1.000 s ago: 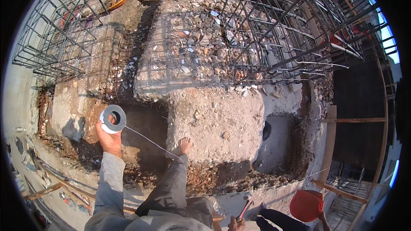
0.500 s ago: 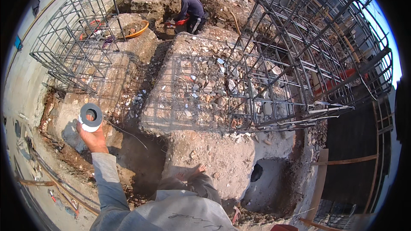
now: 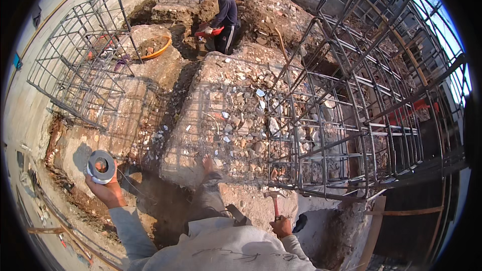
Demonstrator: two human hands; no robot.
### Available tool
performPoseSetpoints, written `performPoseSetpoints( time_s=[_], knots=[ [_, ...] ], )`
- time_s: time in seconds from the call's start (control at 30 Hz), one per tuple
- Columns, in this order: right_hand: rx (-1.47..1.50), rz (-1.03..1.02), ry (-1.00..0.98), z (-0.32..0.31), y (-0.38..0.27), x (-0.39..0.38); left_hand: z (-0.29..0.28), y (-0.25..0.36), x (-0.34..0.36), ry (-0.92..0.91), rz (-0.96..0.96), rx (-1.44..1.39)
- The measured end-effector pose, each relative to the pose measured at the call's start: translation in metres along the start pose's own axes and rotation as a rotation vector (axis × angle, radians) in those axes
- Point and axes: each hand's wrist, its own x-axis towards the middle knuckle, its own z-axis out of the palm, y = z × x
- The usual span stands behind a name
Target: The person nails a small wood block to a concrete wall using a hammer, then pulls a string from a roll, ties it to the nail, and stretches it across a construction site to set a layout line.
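Observation:
My left hand (image 3: 107, 192) is raised at the left, its fingers wrapped round a grey and white ring-shaped roll (image 3: 111, 162). The roll has a wide hole through its middle; its exact kind is unclear. Low at centre right, my right hand (image 3: 282, 227) grips a hammer (image 3: 276, 206) by its red handle, the metal head pointing up and away from me. One bare foot (image 3: 208, 164) of mine is set forward on the rubble-strewn block of earth.
A large rebar cage (image 3: 351, 120) leans over the right side, and a smaller rebar cage (image 3: 75, 65) stands at the left. A dark trench (image 3: 170, 221) runs beside my leg. Far off, a person (image 3: 225, 12) holds a red basin (image 3: 210, 31) near an orange-rimmed basin (image 3: 160, 50).
My right hand has come into view with the hammer. My left hand and the roll have shifted lower. One foot has stepped forward, and the far person has straightened up somewhat with the red basin.

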Motion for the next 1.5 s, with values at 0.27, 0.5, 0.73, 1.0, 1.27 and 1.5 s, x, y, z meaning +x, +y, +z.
performPoseSetpoints(
  time_s=[0.27,0.5,0.73,1.0,1.27,1.5],
  knots=[
    [-0.03,0.131,0.155,-0.007,-0.158,0.139,0.125,-0.096,0.118,-0.075,-0.172,-0.05],
    [-0.03,-0.019,0.287,-0.023,-0.295,0.221,0.223,-0.152,0.19,-0.173,-0.191,-0.006],
    [0.118,0.053,0.183,-0.032,-0.396,0.353,0.271,-0.257,0.224,-0.269,-0.217,0.062],
    [0.299,-0.131,0.239,-0.042,-0.547,0.531,0.425,-0.339,0.312,-0.431,-0.255,0.207],
    [0.558,-0.095,0.2,-0.134,-0.721,0.624,0.597,-0.427,0.34,-0.804,-0.387,0.339],
    [0.633,-0.097,0.406,-0.149,-0.736,0.699,0.714,-0.518,0.388,-0.995,-0.542,0.471]
  ],
)
